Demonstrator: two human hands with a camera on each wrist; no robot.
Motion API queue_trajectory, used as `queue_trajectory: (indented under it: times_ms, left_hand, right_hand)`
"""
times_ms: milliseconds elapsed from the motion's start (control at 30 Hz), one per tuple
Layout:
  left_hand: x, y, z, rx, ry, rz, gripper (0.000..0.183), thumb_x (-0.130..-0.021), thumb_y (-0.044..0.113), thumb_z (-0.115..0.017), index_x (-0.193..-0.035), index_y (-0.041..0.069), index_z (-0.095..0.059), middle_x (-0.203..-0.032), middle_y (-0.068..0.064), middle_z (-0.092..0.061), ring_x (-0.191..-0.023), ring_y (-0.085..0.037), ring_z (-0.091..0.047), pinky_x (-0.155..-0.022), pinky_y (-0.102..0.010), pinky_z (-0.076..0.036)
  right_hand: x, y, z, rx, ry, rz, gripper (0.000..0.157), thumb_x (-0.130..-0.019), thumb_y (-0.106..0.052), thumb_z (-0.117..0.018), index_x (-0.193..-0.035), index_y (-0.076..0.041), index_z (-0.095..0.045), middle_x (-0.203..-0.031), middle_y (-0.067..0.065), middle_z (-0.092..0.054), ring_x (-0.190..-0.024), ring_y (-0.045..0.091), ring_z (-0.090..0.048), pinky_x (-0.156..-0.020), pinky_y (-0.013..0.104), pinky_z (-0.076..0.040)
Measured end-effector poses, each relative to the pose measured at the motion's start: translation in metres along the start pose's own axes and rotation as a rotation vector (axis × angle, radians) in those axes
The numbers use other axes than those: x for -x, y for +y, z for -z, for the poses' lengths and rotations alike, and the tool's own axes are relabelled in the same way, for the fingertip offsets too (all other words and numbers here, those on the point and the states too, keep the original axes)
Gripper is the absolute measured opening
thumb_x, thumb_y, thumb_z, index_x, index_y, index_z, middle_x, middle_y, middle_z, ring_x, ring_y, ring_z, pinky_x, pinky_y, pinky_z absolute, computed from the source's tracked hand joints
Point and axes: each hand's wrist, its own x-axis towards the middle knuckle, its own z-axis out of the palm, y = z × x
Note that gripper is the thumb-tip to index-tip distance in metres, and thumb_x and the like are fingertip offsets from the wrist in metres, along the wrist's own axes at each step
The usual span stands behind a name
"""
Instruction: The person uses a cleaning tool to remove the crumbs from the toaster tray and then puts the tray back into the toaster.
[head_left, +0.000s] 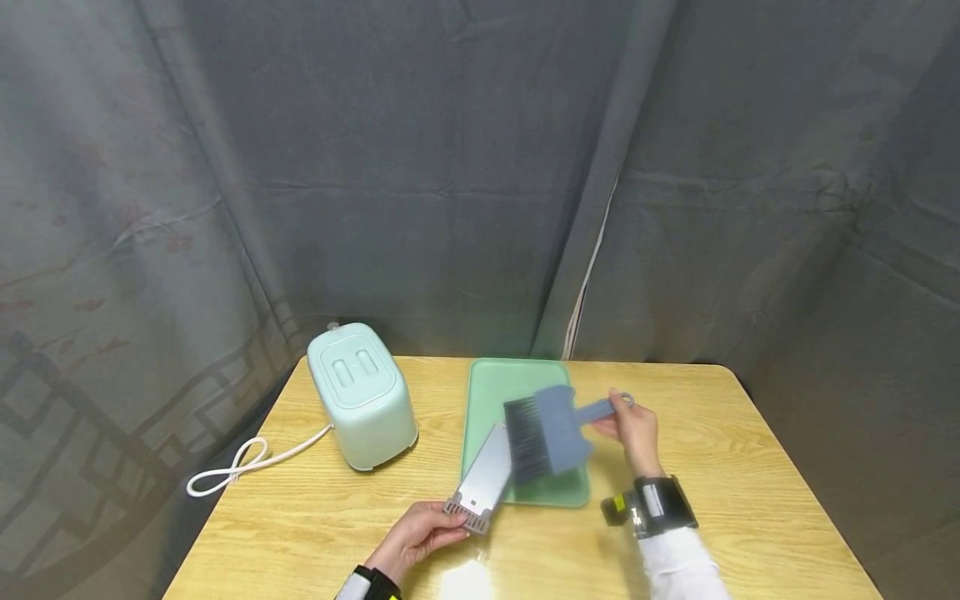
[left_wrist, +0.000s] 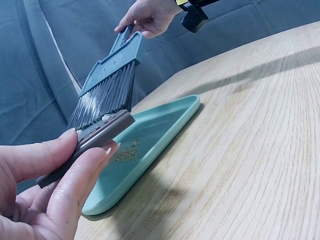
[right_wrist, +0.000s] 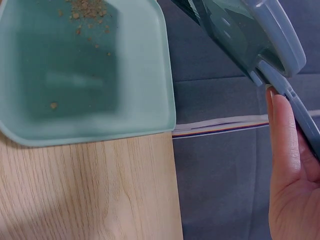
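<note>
My left hand (head_left: 422, 531) pinches the grey slotted end of a flat metal crumb tray (head_left: 485, 473), thumb on top, and holds it tilted over a green tray (head_left: 495, 379). In my right hand (head_left: 634, 429) is the handle of a wide blue brush (head_left: 564, 429) with dark bristles. Its bristles lie over the far part of the crumb tray; in the left wrist view they seem to touch it near the slotted end. Brown crumbs (right_wrist: 89, 10) are scattered in the green tray. The brush hides part of both trays in the head view.
A mint-green toaster (head_left: 365, 396) stands on the left side of the wooden table (head_left: 705, 433), its white cord (head_left: 258, 462) looped past the left edge. Grey curtains (head_left: 420, 208) hang behind and at both sides of the table.
</note>
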Motion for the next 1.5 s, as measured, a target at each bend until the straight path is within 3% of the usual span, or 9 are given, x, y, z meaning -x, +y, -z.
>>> queue_trajectory:
  times_ms: [833, 1100, 1500]
  left_hand:
    - [0.0, -0.001, -0.001, 0.0, -0.002, 0.002, 0.024, -0.095, -0.012, -0.06, -0.117, -0.02, -0.064, -0.097, -0.015, -0.079, -0.077, -0.01, -0.077, -0.078, -0.019, -0.067]
    - [0.0, 0.0, -0.001, 0.004, 0.005, -0.002, 0.027, -0.095, -0.012, -0.06, -0.12, -0.022, -0.062, -0.097, -0.015, -0.079, -0.077, -0.011, -0.077, -0.078, -0.019, -0.067]
    - [0.0, 0.0, -0.002, 0.003, 0.01, 0.001, 0.027, -0.095, -0.012, -0.06, -0.12, -0.022, -0.061, -0.096, -0.014, -0.079, -0.077, -0.011, -0.077, -0.078, -0.019, -0.067]
  right_hand:
    - [0.002, -0.001, 0.012, -0.005, 0.069, 0.022, 0.042, -0.111, -0.024, -0.049, -0.121, 0.017, -0.053, -0.069, -0.007, -0.073, -0.058, 0.0, -0.07, -0.068, 0.02, -0.068]
    - [0.0, -0.001, 0.018, -0.015, 0.098, 0.022, 0.033, -0.11, -0.024, -0.05, -0.11, 0.008, -0.056, -0.065, -0.008, -0.072, -0.056, 0.0, -0.07, -0.068, 0.021, -0.068]
    - [0.001, -0.006, 0.034, -0.022, 0.153, 0.044, 0.03, -0.111, -0.025, -0.049, -0.104, 0.004, -0.055, -0.062, -0.011, -0.068, -0.055, -0.001, -0.07, -0.064, 0.018, -0.067]
